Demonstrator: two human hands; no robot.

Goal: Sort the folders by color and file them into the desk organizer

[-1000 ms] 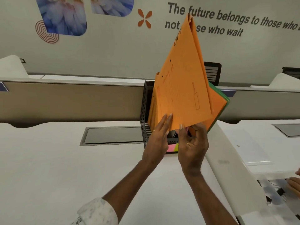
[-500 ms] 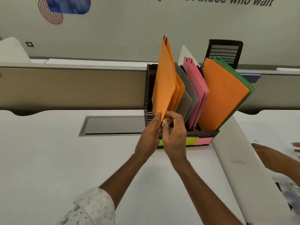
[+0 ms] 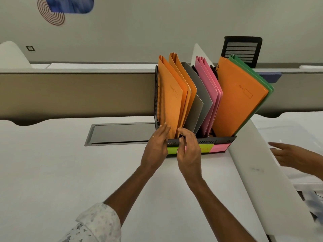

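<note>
A black mesh desk organizer stands at the desk's far edge. Its left slot holds orange folders, followed to the right by a grey folder and pink folders. In the right slot, another orange folder leans in front of green folders. My left hand lies with its fingers against the lower front edge of the leftmost orange folder. My right hand pinches that folder's bottom corner at the organizer's front rim. Green, yellow and pink labels mark the front.
A dark metal cable hatch is set into the white desk left of the organizer. A white divider runs along the right. Beyond it, another person's hand reaches over papers. A beige partition stands behind.
The orange folder, held high a second ago, has been lowered into the organizer's left slot. My hands have come down with it to the front rim.
</note>
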